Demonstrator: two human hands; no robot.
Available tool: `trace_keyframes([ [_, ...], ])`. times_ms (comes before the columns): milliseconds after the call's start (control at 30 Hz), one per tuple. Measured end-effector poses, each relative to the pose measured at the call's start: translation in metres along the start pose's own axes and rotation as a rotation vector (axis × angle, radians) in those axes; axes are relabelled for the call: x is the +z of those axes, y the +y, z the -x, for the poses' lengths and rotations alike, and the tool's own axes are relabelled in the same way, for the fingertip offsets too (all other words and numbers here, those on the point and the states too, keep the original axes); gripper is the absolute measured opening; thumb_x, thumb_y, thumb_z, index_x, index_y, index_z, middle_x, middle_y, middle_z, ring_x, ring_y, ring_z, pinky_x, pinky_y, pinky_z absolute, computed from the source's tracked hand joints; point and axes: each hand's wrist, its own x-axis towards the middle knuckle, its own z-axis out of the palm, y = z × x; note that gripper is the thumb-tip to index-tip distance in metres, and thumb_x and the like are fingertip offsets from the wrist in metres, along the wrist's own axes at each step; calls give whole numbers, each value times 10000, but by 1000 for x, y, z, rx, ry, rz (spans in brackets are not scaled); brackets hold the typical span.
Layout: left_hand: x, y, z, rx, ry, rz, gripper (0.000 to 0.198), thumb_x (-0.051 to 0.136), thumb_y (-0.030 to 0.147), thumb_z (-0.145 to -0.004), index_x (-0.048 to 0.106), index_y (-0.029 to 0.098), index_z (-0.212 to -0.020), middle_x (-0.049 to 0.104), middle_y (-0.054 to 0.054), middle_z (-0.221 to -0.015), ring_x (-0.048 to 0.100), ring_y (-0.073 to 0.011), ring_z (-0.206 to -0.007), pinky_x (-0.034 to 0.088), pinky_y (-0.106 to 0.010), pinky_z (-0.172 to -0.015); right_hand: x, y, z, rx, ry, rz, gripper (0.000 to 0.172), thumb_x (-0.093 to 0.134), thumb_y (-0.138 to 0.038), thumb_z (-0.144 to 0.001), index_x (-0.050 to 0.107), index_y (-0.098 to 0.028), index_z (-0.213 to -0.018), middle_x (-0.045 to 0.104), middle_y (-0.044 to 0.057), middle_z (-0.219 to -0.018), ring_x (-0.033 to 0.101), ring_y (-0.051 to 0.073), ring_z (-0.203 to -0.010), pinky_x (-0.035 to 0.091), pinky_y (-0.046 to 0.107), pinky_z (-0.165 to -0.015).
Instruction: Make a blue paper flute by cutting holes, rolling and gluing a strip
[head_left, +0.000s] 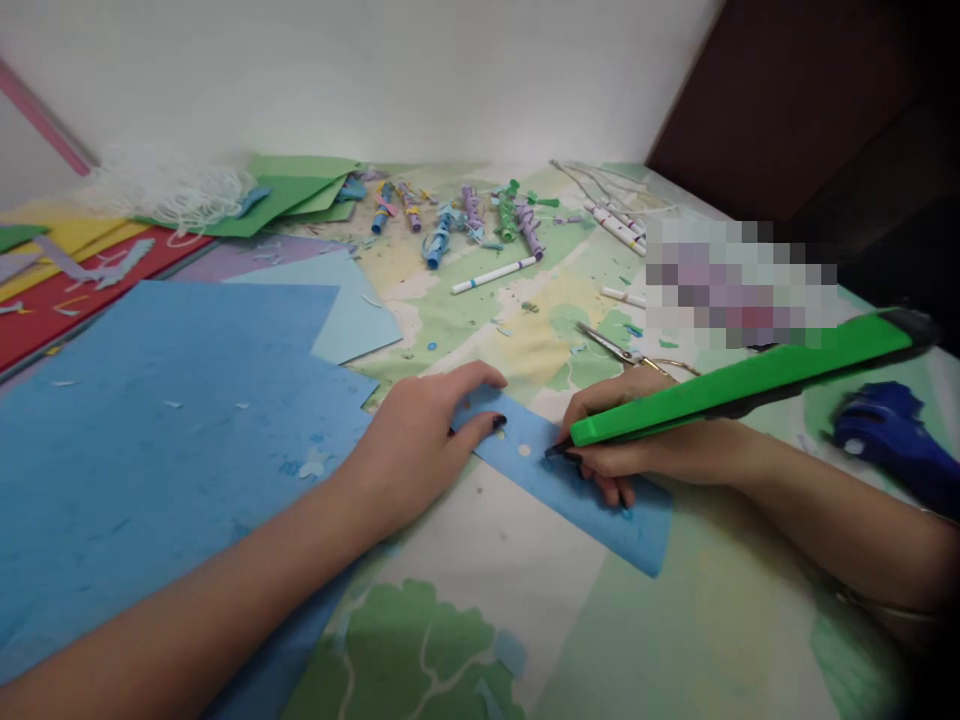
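A narrow blue paper strip [592,505] lies slanted on the table cover, with small pale round spots on it. My left hand [431,440] holds the strip down at its far left end, thumb and forefinger on the paper, the other fingers hidden. My right hand [630,445] rests over the strip's middle, closed in a pen-like grip round a long green tool [735,385] with a dark underside and a dark rear end. The tool's dark tip is at the paper beside a pale spot; its exact kind I cannot make out.
Scissors [611,343] lie beyond my right hand. A dark blue device [889,435] sits at the right. Large blue sheets [172,440] cover the left. Behind are decorated paper rolls [439,240], markers [495,275], white string [176,185] and scattered scraps; a wall stands at the back.
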Motion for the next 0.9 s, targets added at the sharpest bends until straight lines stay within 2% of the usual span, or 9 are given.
trace_keyframes([
  [67, 2, -1, -1, 36, -10, -40, 274, 537, 266, -767, 622, 252, -1027, 644, -12, -778, 553, -155, -646, 405, -268, -612, 1, 2, -1, -2, 22, -10, 52, 557, -178, -715, 589, -150, -744, 624, -14, -541, 591, 103, -455, 489, 176, -436],
  [133, 4, -2, -2, 75, -23, -63, 263, 526, 261, -782, 644, 262, -1017, 661, -18, -788, 574, -176, -708, 424, -289, -654, 3, 2, -1, 9, 67, 27, 33, 555, -179, -714, 575, -167, -690, 614, -25, -516, 585, 102, -441, 487, 174, -423],
  [333, 5, -2, -3, 121, -36, -80, 244, 516, 248, -802, 675, 280, -984, 661, -2, -686, 570, -175, -673, 418, -292, -649, 7, -1, 0, 72, 128, 106, 45, 552, -165, -692, 584, -195, -680, 604, -35, -480, 586, 116, -426, 503, 190, -427],
  [567, 2, -2, -4, 129, -99, -113, 254, 499, 247, -821, 665, 290, -1009, 666, 7, -706, 561, -157, -687, 397, -269, -664, 7, -1, -1, 111, 147, 88, 31, 563, -193, -666, 590, -178, -669, 604, -30, -481, 587, 121, -426, 508, 199, -425],
  [900, 4, -4, -4, 131, -89, -109, 250, 510, 243, -817, 664, 294, -1007, 672, 3, -720, 569, -171, -718, 396, -284, -671, 8, -2, 0, 93, 157, 111, 23, 560, -175, -654, 576, -189, -645, 603, -34, -472, 590, 125, -423, 499, 192, -416],
])
